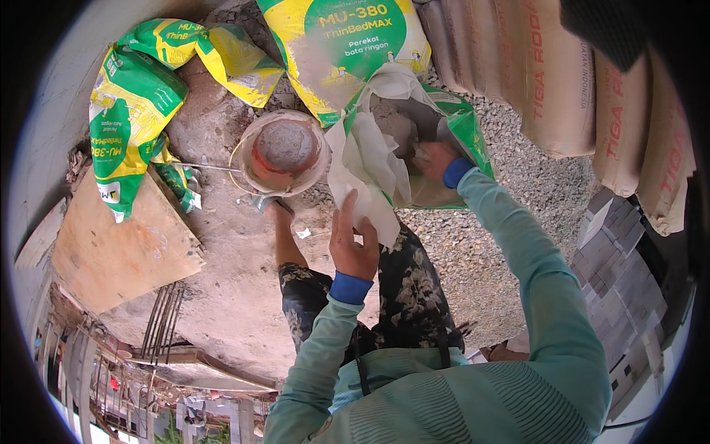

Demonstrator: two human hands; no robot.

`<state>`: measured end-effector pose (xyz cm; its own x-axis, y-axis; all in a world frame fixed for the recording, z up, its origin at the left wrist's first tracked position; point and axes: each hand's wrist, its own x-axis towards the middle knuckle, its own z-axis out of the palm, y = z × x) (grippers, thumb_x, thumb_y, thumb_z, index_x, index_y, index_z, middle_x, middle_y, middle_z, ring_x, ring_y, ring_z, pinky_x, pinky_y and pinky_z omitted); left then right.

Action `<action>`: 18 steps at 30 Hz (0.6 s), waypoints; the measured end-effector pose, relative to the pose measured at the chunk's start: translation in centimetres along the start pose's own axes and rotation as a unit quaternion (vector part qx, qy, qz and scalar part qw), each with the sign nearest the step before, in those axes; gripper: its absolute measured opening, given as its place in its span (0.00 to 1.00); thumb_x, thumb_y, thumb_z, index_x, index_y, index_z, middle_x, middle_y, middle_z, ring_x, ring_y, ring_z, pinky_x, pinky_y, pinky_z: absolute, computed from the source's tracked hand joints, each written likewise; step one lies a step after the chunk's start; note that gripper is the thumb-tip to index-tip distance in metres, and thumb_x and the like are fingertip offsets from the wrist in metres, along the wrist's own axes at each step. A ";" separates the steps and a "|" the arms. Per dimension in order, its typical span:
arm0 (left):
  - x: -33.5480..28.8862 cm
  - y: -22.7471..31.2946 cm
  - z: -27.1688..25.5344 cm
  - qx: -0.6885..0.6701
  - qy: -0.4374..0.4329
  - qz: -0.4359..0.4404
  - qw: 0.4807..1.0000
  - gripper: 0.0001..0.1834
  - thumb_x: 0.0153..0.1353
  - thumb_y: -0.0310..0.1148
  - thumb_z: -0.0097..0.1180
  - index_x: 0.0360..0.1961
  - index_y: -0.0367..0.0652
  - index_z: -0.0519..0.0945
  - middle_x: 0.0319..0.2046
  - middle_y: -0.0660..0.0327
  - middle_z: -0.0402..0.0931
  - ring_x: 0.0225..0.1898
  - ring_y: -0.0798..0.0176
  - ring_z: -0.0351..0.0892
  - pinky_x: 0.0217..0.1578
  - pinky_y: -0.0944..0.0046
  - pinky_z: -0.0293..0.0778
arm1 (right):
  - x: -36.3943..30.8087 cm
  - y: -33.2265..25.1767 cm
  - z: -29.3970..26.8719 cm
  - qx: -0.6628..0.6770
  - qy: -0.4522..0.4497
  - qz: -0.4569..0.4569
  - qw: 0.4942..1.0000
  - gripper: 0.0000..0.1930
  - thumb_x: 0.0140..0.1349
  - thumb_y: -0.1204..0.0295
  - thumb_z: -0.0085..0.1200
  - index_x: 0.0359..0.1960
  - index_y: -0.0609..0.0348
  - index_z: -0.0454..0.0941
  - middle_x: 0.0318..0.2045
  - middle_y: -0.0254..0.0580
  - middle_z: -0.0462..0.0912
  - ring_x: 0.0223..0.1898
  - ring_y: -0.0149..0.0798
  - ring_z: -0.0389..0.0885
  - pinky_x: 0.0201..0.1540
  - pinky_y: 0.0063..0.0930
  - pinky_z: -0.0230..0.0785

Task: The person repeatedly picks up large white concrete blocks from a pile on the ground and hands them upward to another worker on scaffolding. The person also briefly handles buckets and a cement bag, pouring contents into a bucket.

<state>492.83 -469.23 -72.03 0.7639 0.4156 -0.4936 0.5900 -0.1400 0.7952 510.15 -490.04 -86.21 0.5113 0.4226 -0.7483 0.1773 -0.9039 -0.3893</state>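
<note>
An opened green-and-white bag point(467, 127) of grey powder point(393, 126) stands before me, its pale paper lining point(367, 155) folded outward. At its near left edge, my left hand point(353, 240) grips the loose paper flap, index finger stretched along it. My right hand point(435, 159) reaches inside the bag, close to the powder. Its fingers look curled, and whatever they hold is hidden. Left of the bag sits a round bucket point(249, 159) with grey powder in it and a thin wire handle. A thin metal rod point(203, 166) reaches the bucket's left side.
A full yellow-and-green sack point(355, 44) stands behind the open bag. Crumpled sacks point(137, 111) lie at the far left, above a wooden board point(122, 237). Brown cement sacks point(555, 81) line the far right. Gravel point(473, 244) and stacked grey pavers point(614, 259) are on the right.
</note>
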 end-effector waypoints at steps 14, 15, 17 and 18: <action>-2.1 -0.5 1.1 -0.006 0.066 0.043 0.997 0.38 0.58 0.20 0.48 0.72 0.38 0.59 0.55 0.39 0.73 0.53 0.37 0.76 0.53 0.50 0.73 | -4.7 -1.6 -5.8 0.014 -0.053 -0.059 0.997 0.20 0.59 0.57 0.63 0.39 0.63 0.81 0.29 0.57 0.82 0.34 0.58 0.81 0.40 0.42 0.73; -2.1 -0.5 1.0 -0.009 0.072 0.037 0.997 0.38 0.58 0.20 0.48 0.73 0.39 0.59 0.54 0.39 0.74 0.52 0.37 0.77 0.53 0.50 0.74 | -5.3 -1.9 -7.1 0.006 -0.058 -0.063 0.996 0.20 0.59 0.57 0.63 0.39 0.63 0.81 0.28 0.56 0.81 0.32 0.57 0.81 0.39 0.41 0.73; -1.7 -1.0 0.2 -0.012 0.060 0.030 0.998 0.38 0.58 0.20 0.48 0.73 0.41 0.59 0.53 0.39 0.74 0.51 0.37 0.77 0.51 0.49 0.74 | -6.7 -2.2 -9.2 -0.009 -0.070 -0.068 0.995 0.19 0.58 0.56 0.64 0.39 0.63 0.81 0.27 0.54 0.81 0.30 0.55 0.79 0.37 0.40 0.73; -2.3 -1.2 -0.2 -0.014 0.056 0.020 0.998 0.39 0.58 0.20 0.49 0.73 0.42 0.59 0.52 0.40 0.74 0.50 0.37 0.77 0.51 0.49 0.74 | -8.1 -2.7 -10.1 -0.007 -0.059 -0.064 0.996 0.19 0.59 0.57 0.64 0.39 0.62 0.81 0.26 0.53 0.80 0.29 0.52 0.79 0.36 0.38 0.73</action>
<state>490.37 -469.84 -71.79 0.7514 0.5091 -0.4198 0.5511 -0.1342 0.8236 514.01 -491.63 -73.70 0.3809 0.5391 -0.7512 0.2466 -0.8422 -0.4794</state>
